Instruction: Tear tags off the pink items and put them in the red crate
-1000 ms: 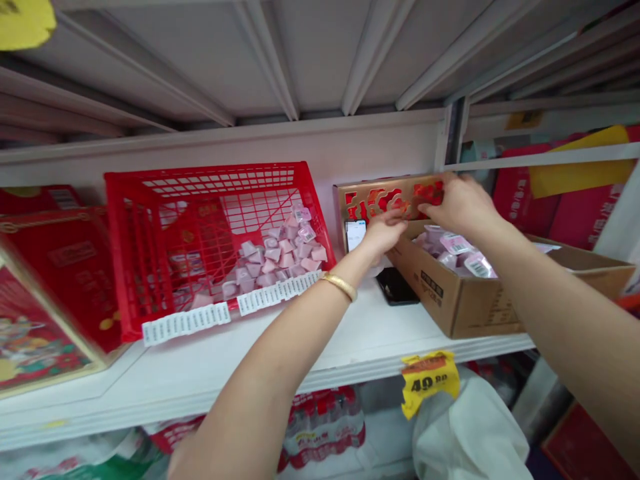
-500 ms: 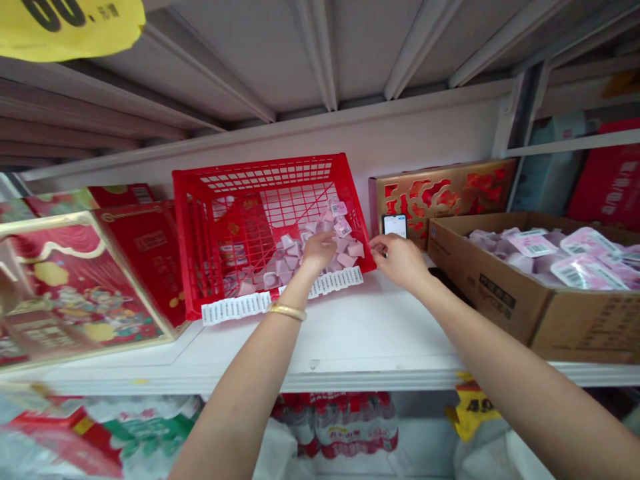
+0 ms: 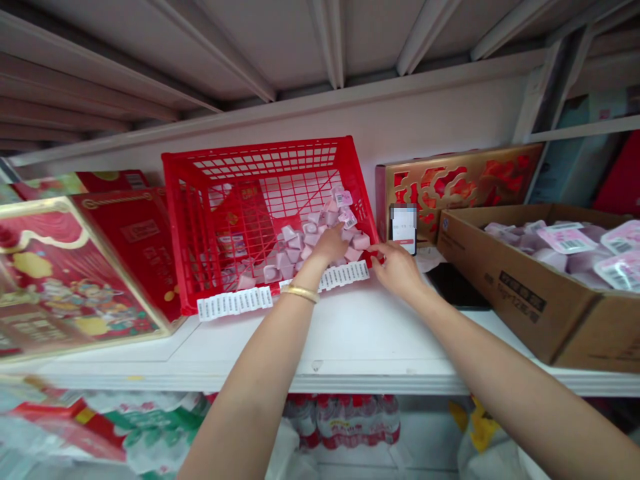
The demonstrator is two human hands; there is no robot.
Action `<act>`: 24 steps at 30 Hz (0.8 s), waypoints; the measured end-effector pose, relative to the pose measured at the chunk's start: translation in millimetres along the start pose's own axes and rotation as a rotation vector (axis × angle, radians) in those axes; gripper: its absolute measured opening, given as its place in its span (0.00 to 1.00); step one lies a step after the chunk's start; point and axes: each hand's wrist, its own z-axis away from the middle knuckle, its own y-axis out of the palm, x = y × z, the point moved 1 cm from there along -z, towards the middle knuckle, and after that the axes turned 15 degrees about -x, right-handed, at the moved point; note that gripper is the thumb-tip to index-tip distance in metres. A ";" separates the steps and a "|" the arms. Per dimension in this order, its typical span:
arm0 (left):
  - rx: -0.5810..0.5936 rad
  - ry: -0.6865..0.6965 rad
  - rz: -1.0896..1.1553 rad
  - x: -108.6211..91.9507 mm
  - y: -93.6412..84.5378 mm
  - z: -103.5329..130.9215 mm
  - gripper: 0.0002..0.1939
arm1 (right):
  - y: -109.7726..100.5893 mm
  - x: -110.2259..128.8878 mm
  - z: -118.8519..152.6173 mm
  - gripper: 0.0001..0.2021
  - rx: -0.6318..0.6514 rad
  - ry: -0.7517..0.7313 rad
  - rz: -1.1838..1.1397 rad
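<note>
My left hand [image 3: 330, 245] reaches into a red plastic basket [image 3: 177, 220], over a heap of small pale-pink cups [image 3: 290, 257]. Its index finger is stretched out and touches the cups near a labelled one [image 3: 347, 217]; the other fingers are partly hidden. A gold bangle [image 3: 300, 292] circles the left wrist. My right hand [image 3: 399, 268] is at the basket's right front corner, thumb and fingertips closed on its edge. Barcode label strips [image 3: 235, 304] run along the basket's front rim. The basket leans back on a white shelf [image 3: 345, 333], opening towards me.
To the right are a cardboard carton [image 3: 510, 300] of pink packs, a lit phone [image 3: 403, 230] propped upright, a black flat device [image 3: 457, 287] and a gold-red box [image 3: 465, 187]. A red gift box [image 3: 75, 267] stands left. Shelf beams [image 3: 327, 40] hang overhead; bottled water [image 3: 350, 420] sits below.
My left hand has shifted slightly right over the cups, its index finger now straighter. The view has moved closer and tilted, showing more of the phone and the black device. My right hand stays at the basket corner.
</note>
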 end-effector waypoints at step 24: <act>-0.090 0.147 0.793 -18.8 -8.6 65.8 0.16 | 0.3 -0.3 -6.1 0.18 -0.056 0.457 -0.870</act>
